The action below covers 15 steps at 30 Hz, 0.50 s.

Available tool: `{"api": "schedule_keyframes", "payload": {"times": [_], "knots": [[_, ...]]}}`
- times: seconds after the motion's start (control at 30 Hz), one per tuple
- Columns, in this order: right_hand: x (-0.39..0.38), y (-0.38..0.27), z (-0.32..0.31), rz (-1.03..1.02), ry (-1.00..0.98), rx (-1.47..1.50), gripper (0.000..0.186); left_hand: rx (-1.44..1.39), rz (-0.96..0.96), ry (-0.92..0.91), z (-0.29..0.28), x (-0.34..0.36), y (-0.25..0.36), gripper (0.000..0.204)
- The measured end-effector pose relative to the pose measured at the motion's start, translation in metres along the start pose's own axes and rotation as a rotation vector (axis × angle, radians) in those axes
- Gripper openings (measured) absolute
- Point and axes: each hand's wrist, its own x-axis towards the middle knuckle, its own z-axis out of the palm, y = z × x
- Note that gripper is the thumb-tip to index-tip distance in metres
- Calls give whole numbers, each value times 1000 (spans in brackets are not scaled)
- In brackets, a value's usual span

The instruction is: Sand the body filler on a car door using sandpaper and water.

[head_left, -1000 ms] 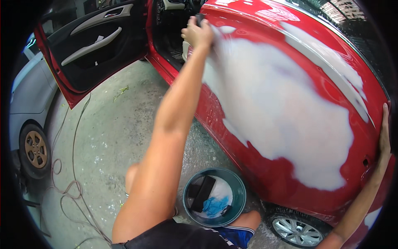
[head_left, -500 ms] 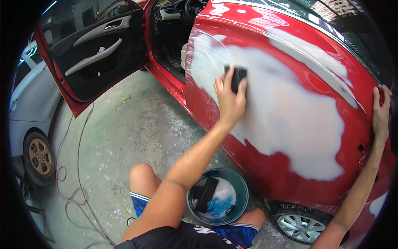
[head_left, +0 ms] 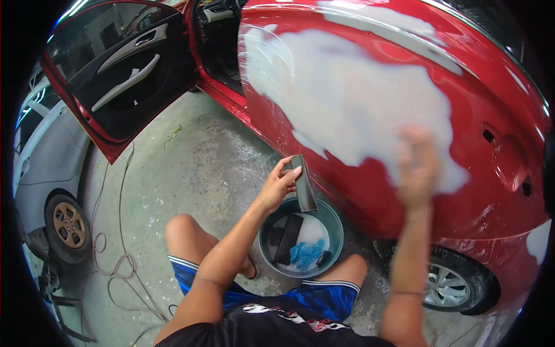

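Note:
My left hand (head_left: 280, 186) is closed on a dark grey sanding block (head_left: 304, 188), its fingers pinching the upper end. The block is upright, with its lower end over a dark green bucket (head_left: 337, 246). In the bucket's cloudy liquid are a black block (head_left: 289, 238) and a blue cloth (head_left: 306, 254). My right hand (head_left: 417, 168), smeared by motion, is in front of the lower part of a red car door (head_left: 370, 194). Whether it touches the door cannot be made out. A large whitish sanded patch (head_left: 358, 98) covers much of the door.
An open red front door (head_left: 130, 75) stands at the far left, before a grey car (head_left: 49, 156). A thin hose (head_left: 124, 266) lies looped on the concrete floor (head_left: 191, 173). The red car's rear wheel (head_left: 448, 286) is right of the bucket.
My left hand has brought the sanding block down from the door patch to above the bucket. My right hand has left the door's right edge and moved left. The view has shifted.

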Motion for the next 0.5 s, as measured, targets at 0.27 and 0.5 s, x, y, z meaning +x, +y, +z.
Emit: {"api": "schedule_keyframes", "payload": {"times": [0.27, 0.5], "knots": [[-243, -30, 164, 1704, -282, 1773, 72, -200, -123, -135, 15, -43, -39, 51], [-301, -50, 175, 1427, -65, 2412, 74, -75, -439, -294, 4, -36, -75, 49]]}}
